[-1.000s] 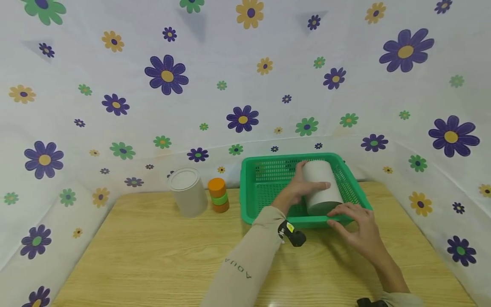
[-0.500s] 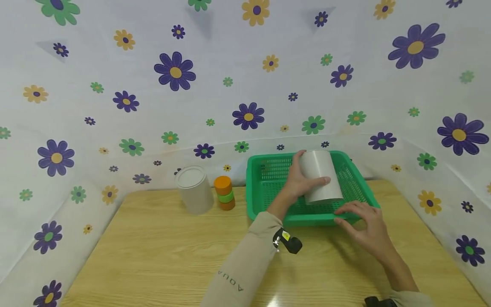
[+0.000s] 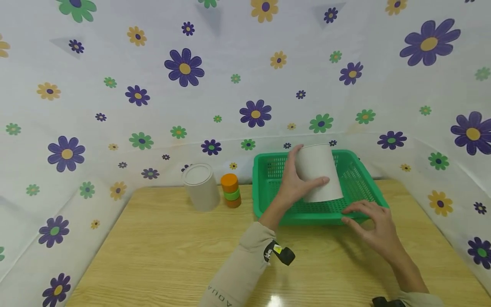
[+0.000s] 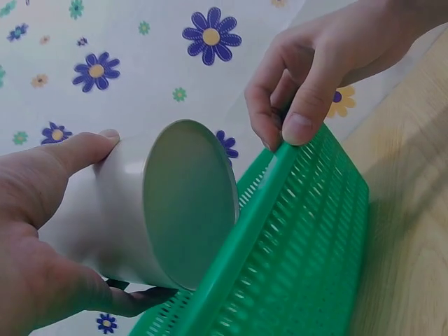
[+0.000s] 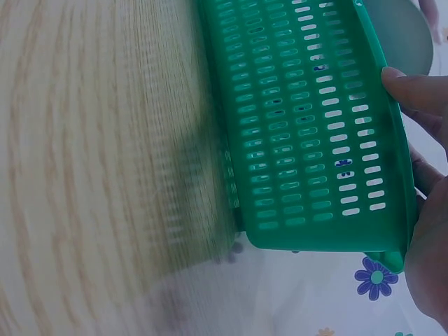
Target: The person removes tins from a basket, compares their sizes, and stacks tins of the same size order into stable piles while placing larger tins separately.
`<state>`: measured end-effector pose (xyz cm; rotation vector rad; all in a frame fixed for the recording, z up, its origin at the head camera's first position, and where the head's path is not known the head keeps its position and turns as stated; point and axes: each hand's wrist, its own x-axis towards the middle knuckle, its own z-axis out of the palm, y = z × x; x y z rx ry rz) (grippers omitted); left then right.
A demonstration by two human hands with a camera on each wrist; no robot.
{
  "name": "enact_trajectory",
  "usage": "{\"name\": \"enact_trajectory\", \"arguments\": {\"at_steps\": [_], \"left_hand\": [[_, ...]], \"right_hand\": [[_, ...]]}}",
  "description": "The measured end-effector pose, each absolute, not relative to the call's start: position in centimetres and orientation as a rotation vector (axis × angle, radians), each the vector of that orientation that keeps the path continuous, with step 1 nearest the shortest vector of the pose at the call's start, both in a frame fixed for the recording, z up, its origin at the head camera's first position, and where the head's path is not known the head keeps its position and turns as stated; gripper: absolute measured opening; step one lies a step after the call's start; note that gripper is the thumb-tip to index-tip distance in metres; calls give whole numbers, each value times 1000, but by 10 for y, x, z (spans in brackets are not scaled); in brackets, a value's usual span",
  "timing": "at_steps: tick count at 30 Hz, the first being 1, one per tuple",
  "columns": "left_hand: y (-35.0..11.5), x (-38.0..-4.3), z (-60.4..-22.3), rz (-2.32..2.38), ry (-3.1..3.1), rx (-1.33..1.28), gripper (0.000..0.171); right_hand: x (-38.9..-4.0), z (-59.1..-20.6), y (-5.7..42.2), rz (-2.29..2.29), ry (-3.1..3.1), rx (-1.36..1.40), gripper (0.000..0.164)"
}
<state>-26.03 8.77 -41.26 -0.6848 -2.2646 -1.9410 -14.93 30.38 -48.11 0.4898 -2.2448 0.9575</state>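
Observation:
My left hand (image 3: pixel 296 183) grips a white cylindrical can (image 3: pixel 319 172) round its side, thumb on the near face. Tilted, the can is held over the green plastic basket (image 3: pixel 268 213); in the left wrist view its flat round end (image 4: pixel 190 203) faces the basket's near wall. My right hand (image 3: pixel 377 230) pinches the basket's near rim close to its right corner, thumb outside, as the right wrist view also shows with the thumb (image 5: pixel 413 91) against the rim. Part of the basket's floor is hidden behind the can and left hand.
Left of the basket, a second white can (image 3: pixel 201 187) stands upright on the wooden table (image 3: pixel 172 247). Beside it is a small stack of orange and green round pieces (image 3: pixel 231 191). A flower-printed white sheet (image 3: pixel 222 98) surrounds the table at the back and sides.
My left hand has lifted the can up off the basket's floor, and its lower end has risen from near the front wall. The right hand stays on the rim. The head view has shifted slightly.

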Motion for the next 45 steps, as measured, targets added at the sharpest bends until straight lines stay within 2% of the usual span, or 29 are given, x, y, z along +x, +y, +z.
{"name": "enact_trajectory", "arguments": {"at_steps": [7,20,35,45], "left_hand": [[70,-247,-404,-1969,-2143,-800,103],[26,-207,-391,-2001,-1974,-817,102],[-34,-177,-406,-2016,-1884,-756,106],[-67,-171,-417,-1928,-1866,-773,109]], "right_hand": [[-148,-481,304,963,-2252,473,39],[-149,-476,303,947,-2252,476,38],[-147,-481,300,971,-2255,484,34],[-148,-482,303,948,-2238,494,37]]}}
